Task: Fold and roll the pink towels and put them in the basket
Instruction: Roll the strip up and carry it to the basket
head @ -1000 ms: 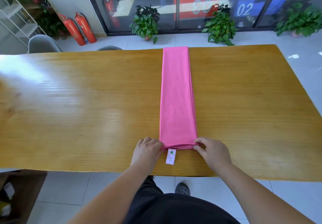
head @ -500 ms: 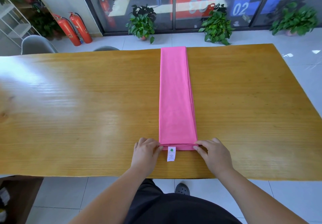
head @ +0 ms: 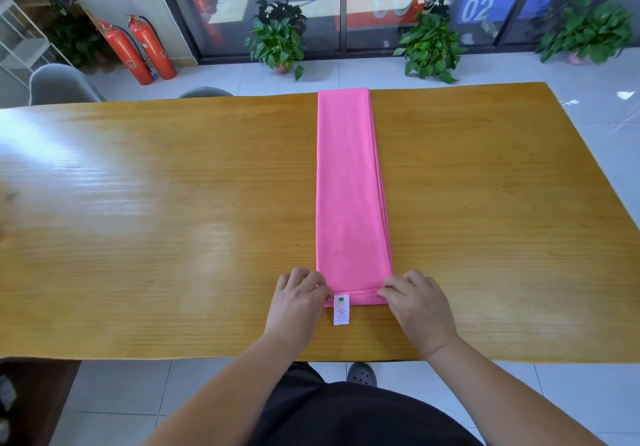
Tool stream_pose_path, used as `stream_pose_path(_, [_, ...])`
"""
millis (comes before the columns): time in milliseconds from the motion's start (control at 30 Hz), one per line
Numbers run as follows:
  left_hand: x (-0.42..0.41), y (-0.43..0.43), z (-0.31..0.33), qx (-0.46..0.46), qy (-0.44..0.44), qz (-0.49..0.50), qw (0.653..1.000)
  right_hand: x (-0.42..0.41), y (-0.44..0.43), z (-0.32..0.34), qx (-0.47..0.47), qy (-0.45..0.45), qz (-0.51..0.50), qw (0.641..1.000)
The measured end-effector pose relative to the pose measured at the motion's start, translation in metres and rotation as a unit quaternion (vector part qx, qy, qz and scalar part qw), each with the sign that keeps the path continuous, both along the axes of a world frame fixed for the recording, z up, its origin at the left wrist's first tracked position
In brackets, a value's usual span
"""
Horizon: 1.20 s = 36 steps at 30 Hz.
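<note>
Head view: the pink towel [head: 349,185] lies folded in a long strip on the worktop [head: 173,220], stretching away from its white label [head: 341,309]; the left hand [head: 298,301] and right hand [head: 417,301] pinch its end either side of that label; a tidy roll likely needs both hands turning evenly, edges flush.

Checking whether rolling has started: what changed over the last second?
Little. The left hand and right hand keep pinching the near corners of the pink towel; its near edge looks slightly thicker, perhaps a first turn. The long strip, its white tag and the table stayed put.
</note>
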<state>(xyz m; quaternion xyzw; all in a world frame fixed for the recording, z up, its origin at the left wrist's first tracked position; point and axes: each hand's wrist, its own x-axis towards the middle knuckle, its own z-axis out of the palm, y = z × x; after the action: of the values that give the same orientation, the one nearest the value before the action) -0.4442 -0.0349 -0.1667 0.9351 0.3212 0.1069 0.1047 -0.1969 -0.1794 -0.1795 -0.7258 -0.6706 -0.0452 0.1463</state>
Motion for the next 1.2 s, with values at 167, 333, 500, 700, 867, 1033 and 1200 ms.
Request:
stream_pose_path(167, [-0.019, 0.001, -0.011, 0.049, -0.009, -0.048, 0.998, 0.008, -0.016, -0.011, 0.026, -0.036, 0.046, 0.998])
stream_pose_path(333, [-0.031, -0.001, -0.006, 0.035, 0.000, -0.074, 0.997, 0.013, -0.022, -0.013, 0.008, -0.016, 0.061, 0.998])
stream_pose_path(500, [-0.021, 0.000, -0.006, 0.012, -0.027, -0.041, 0.999, 0.012, -0.013, -0.014, 0.016, 0.015, 0.037, 0.999])
stream_pose_path(700, [-0.009, 0.000, 0.002, -0.088, -0.039, 0.066, 0.993, 0.008, 0.001, -0.001, -0.016, 0.114, -0.041, 0.992])
stream_pose_path(867, [0.011, 0.010, 0.015, -0.253, -0.070, 0.209, 0.942, 0.008, 0.023, 0.021, -0.100, 0.230, -0.150, 0.956])
stream_pose_path(1033, [0.024, 0.019, 0.015, -0.188, 0.002, 0.247, 0.951, 0.009, 0.032, 0.023, -0.085, 0.097, -0.154, 0.980])
stream_pose_path(1200, [0.029, 0.024, 0.002, -0.011, 0.029, 0.067, 0.997, 0.013, 0.033, 0.005, -0.019, -0.003, -0.054, 0.998])
